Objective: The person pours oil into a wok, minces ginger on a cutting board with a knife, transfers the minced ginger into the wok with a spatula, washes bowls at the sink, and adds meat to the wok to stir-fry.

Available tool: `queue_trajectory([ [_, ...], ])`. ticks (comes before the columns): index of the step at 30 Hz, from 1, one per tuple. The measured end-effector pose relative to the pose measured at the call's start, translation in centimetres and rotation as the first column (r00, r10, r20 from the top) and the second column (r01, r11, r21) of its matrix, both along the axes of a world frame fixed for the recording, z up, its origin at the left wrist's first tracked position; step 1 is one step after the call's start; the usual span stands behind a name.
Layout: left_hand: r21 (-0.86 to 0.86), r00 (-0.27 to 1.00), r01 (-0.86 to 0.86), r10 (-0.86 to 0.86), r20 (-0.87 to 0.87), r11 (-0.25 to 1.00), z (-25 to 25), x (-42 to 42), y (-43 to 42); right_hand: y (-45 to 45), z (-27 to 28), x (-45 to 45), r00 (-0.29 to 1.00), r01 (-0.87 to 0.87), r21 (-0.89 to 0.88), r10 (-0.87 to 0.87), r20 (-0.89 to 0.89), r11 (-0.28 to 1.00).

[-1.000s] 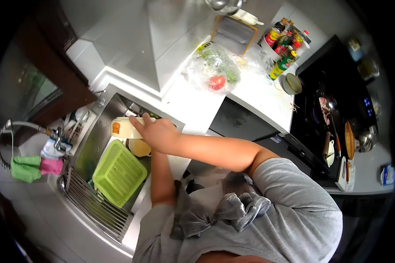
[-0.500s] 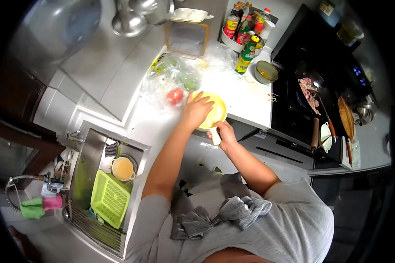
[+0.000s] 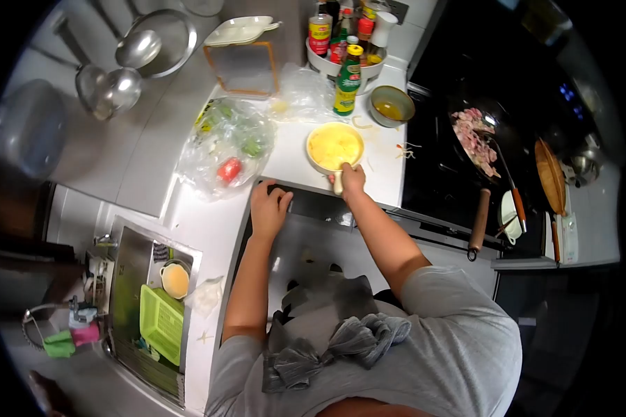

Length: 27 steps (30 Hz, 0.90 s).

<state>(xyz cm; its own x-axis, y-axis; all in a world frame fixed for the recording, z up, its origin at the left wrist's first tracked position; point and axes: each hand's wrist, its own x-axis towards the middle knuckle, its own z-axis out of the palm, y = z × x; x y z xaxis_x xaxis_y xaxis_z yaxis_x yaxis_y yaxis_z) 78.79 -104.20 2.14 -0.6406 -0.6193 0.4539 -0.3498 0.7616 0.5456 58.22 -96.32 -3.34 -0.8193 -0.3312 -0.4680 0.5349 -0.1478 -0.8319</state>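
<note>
Around the work, a clear plastic bag (image 3: 205, 142) holding green vegetables and a red round item (image 3: 228, 169) lies on the white bench (image 3: 295, 167), while a green bottle with a yellow cap (image 3: 347, 85) stands just behind the round pale bowl with a stubby handle (image 3: 315, 164), blocking the way toward the back. Pale scraps (image 3: 408, 151) litter the stove side. The pale bowl rests on the bench near its front edge; its inside shows yellow, though whether as glaze or food I cannot tell. The right hand (image 3: 353, 179) is closed on its handle; the left hand (image 3: 270, 208) sits at the dark front edge with fingers bent, its grip unclear. A grey-green bowl (image 3: 373, 104) contains yellow-brown liquid, a black wok (image 3: 497, 118) pink meat pieces (image 3: 470, 137), and the steel sink (image 3: 127, 260) a lime-green plastic basket (image 3: 161, 323) and a beige bowl (image 3: 175, 281).
</note>
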Motion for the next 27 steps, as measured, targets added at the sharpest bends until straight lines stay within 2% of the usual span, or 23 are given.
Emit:
queue_trajectory([
  [1,0.000,1.000,0.025,-0.025,-0.004,1.000,0.1,-0.1,0.5,-0.1,-0.8,-0.4,0.995,-0.017,0.080,0.024,-0.092,0.997],
  [2,0.021,0.999,0.033,-0.033,-0.016,0.999,0.2,-0.3,0.9,-0.2,-1.8,-0.4,0.949,0.020,0.348,0.092,-0.301,0.937],
  [3,0.041,0.998,0.062,-0.061,-0.026,0.997,0.5,-0.7,1.3,-0.2,-2.3,-0.5,0.868,0.128,0.583,0.194,-0.457,0.802],
  [5,0.082,0.994,0.106,-0.103,-0.048,0.991,0.8,-1.2,1.9,2.3,1.8,2.5,0.772,0.145,0.594,0.285,-0.568,0.792],
  [7,0.070,0.985,0.165,-0.160,-0.071,0.984,0.5,-1.8,2.6,6.3,4.3,6.6,0.511,0.244,0.379,0.214,-0.833,0.893],
  [9,0.210,0.963,0.262,-0.242,-0.117,0.942,0.1,-2.9,3.8,11.4,9.5,10.0,0.373,0.005,0.236,0.217,-0.902,0.972],
  [10,0.292,0.945,0.327,-0.299,-0.135,0.899,0.1,-3.6,4.7,13.7,11.8,10.1,0.376,0.054,0.240,0.204,-0.904,0.969],
  [12,0.325,0.910,0.414,-0.388,-0.144,0.850,0.7,-5.5,7.5,19.3,15.4,10.7,0.027,0.129,0.260,0.258,-0.966,0.957],
  [13,0.355,0.890,0.455,-0.431,-0.148,0.817,0.9,-6.1,9.0,21.9,17.0,9.8,0.006,0.249,0.260,0.267,-0.964,0.933],
  [14,0.287,0.874,0.476,-0.484,-0.044,0.832,1.0,-6.7,10.1,24.5,18.6,8.4,0.002,0.381,0.283,0.306,-0.952,0.880],
  [16,0.339,0.847,0.511,-0.529,-0.042,0.790,1.6,-7.8,12.6,29.4,20.3,3.9,0.016,0.607,0.324,0.396,-0.918,0.726],
  [17,0.387,0.831,0.522,-0.555,-0.031,0.760,2.0,-8.4,13.5,31.8,21.0,1.6,0.092,0.699,0.385,0.459,-0.884,0.602],
  [19,0.330,0.787,0.587,-0.617,-0.017,0.739,3.0,-9.5,15.3,35.8,21.1,-3.3,0.216,0.821,0.473,0.593,-0.776,0.320],
  [20,0.346,0.743,0.632,-0.669,-0.015,0.694,3.6,-10.2,16.4,36.8,21.1,-5.3,0.328,0.821,0.539,0.617,-0.715,0.188],
  [21,0.364,0.697,0.671,-0.717,-0.014,0.646,4.1,-11.0,17.7,37.6,21.1,-7.8,0.555,0.687,0.726,0.634,-0.539,0.015],
  [22,0.321,0.672,0.710,-0.740,-0.042,0.627,4.0,-12.1,19.0,38.1,20.3,-10.0,0.644,0.624,0.777,0.616,-0.455,-0.079],
  [23,0.315,0.669,0.715,-0.742,-0.046,0.625,4.2,-13.0,20.3,38.3,20.2,-11.8,0.724,0.496,0.856,0.614,-0.314,-0.148],
  [25,0.704,0.676,0.605,-0.707,-0.209,0.371,4.9,-15.0,23.6,39.1,18.3,-15.8,0.673,0.483,0.870,0.678,-0.297,-0.098],
  [27,0.810,0.673,0.563,-0.660,-0.334,0.164,5.8,-16.6,26.5,40.0,17.6,-17.9,0.618,0.490,0.867,0.738,-0.272,-0.091],
])
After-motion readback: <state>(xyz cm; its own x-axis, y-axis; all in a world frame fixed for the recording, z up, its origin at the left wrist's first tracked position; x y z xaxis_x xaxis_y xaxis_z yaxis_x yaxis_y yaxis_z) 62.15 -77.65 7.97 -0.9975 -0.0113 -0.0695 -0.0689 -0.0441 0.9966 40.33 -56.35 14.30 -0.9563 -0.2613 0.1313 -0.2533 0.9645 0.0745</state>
